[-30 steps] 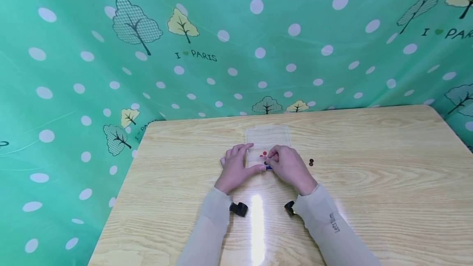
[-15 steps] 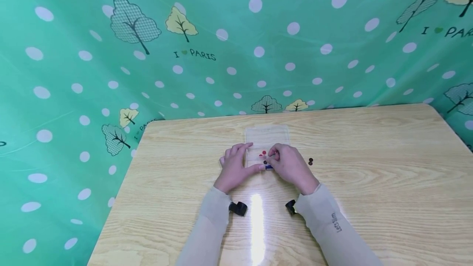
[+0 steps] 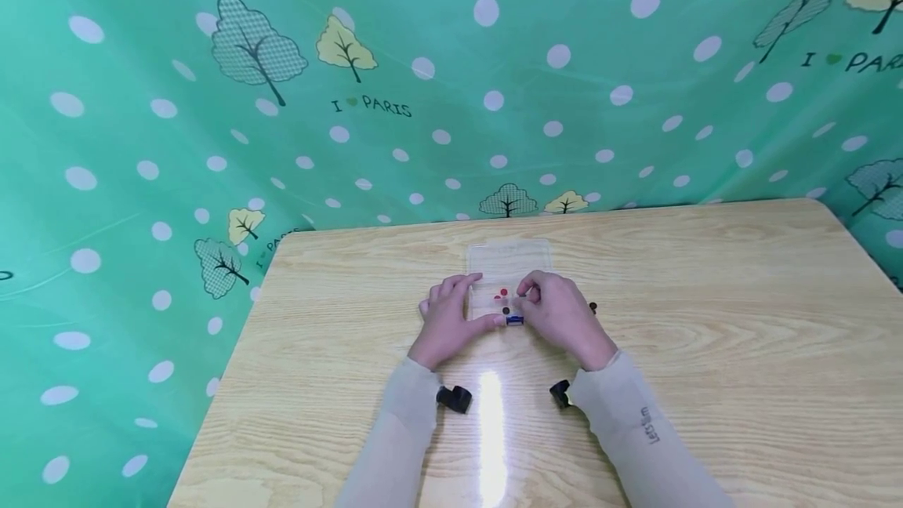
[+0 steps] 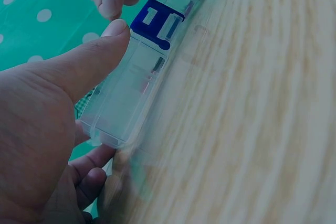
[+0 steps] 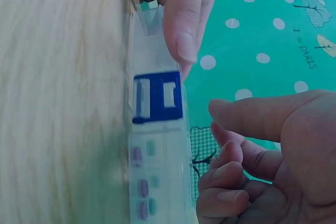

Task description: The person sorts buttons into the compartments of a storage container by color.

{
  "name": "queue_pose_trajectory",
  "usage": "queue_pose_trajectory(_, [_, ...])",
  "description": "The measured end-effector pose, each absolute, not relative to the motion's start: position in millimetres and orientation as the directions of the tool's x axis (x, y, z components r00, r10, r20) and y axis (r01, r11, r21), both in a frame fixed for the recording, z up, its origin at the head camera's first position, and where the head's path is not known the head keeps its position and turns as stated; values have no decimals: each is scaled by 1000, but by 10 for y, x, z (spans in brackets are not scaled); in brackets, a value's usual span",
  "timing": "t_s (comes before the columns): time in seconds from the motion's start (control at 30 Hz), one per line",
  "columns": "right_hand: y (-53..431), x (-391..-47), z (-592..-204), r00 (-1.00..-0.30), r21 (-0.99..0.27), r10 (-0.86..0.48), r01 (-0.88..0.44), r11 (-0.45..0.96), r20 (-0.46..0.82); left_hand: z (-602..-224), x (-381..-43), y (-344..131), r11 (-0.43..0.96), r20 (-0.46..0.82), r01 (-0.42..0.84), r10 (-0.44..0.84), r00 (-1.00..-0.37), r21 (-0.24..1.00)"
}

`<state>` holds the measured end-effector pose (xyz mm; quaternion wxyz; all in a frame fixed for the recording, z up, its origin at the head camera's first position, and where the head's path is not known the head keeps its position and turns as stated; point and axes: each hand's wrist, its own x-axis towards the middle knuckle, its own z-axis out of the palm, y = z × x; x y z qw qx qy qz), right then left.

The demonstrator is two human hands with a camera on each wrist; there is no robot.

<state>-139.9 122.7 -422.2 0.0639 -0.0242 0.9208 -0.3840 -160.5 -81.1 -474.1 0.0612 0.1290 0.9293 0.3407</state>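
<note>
A clear plastic box (image 3: 484,306) with a blue latch (image 3: 515,321) lies on the table, its clear lid (image 3: 509,257) folded back. My left hand (image 3: 451,318) grips its left part, thumb on the front edge and fingers round the side. Small round red pieces (image 3: 504,292) and a black one (image 3: 505,310) show inside the compartments. Over the right half of the box, my right hand (image 3: 560,316) has thumb and fingers drawn together, with a small dark piece (image 3: 522,295) showing between them. Pinkish pieces (image 5: 143,188) show through the box's front wall in the right wrist view.
Just right of my right hand lie small round black pieces (image 3: 593,307) on the wooden table (image 3: 705,320), partly covered by that hand. A green curtain (image 3: 437,100) with white dots and trees hangs behind the table's far edge.
My right hand has shifted slightly to the right, uncovering more of the blue latch and hiding part of the black pieces on the table. The left hand keeps its place on the box.
</note>
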Motion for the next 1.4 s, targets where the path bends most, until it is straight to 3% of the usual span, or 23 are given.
queue_pose_trajectory(1.4, [1870,-1314,-4222,-998,-711,-54,-7,703,-44,-4720,-1591,-817,731,-57,171,276,-960,660])
